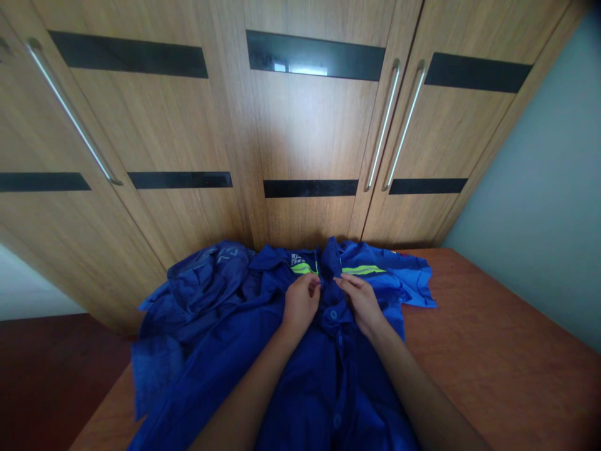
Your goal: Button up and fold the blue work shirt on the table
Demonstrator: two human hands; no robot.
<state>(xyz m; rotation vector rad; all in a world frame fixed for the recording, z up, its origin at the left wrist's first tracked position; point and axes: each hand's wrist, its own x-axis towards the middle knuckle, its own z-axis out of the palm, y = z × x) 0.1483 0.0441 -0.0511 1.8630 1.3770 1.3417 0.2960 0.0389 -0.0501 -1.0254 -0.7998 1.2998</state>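
A dark blue button-up shirt [300,388] lies spread front up, its collar [332,254] toward the wardrobe. My left hand [303,302] is closed in a pinch at the front opening, just below the collar, on the shirt's edge. Opposite it, my right hand [361,300] pinches the other front edge between thumb and fingers. A round button [333,314] shows just below and between the hands, with others further down the front. Under the open collar, neon-yellow stripes [361,270] show on brighter blue cloth. The exact bit of cloth in each pinch is partly hidden by the fingers.
More blue clothing [206,269] is bunched at the left. The garments rest on a reddish-brown wooden surface [488,351]. Directly behind stands a wooden wardrobe [310,125] with long metal handles [382,125] and black strips. A pale wall [539,207] borders the right side.
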